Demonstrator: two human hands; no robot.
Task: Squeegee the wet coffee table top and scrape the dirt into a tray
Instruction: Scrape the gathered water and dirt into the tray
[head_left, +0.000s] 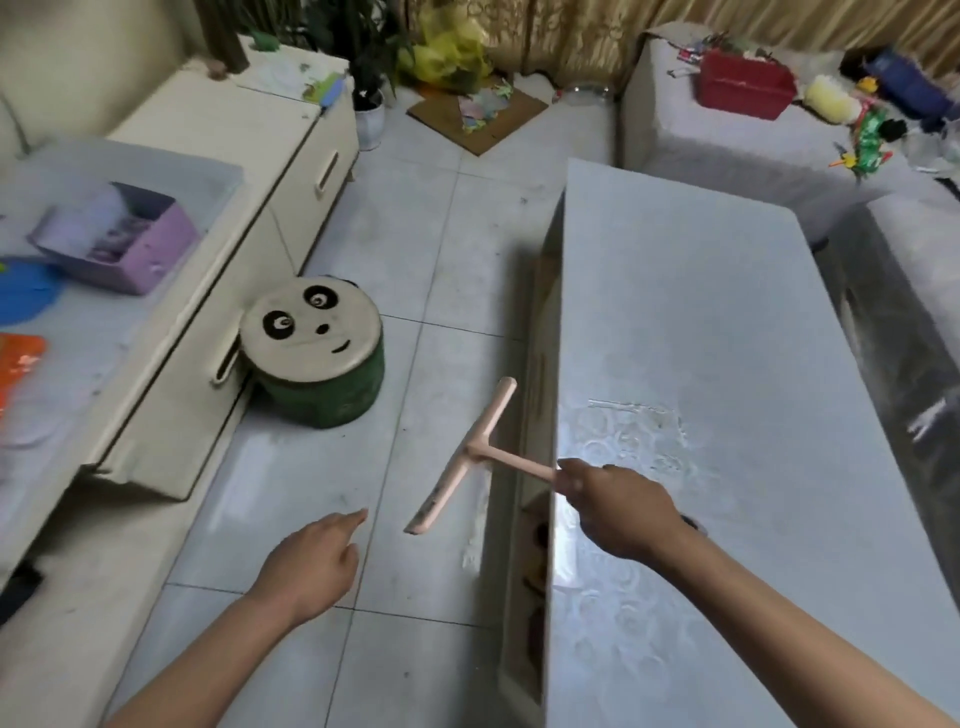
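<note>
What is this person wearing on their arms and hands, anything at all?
Left hand and right hand are bare: no gloves, no rings visible. Both forearms show no sleeves. A dark band, perhaps a watch strap, peeks out at the right wrist.

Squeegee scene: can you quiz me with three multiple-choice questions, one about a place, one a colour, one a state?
1. Where is the squeegee blade? A over the floor, beside the coffee table; B flat on the table top; C in a bucket.
2. Its colour? A blue; B pale pink; C green.
3. The left hand? A grips a tray; B holds nothing; C presses the table.
Answers: 1 A, blade hangs past the table's edge; 2 B, handle and blade are pink; 3 B, it hovers empty above the floor.
</note>
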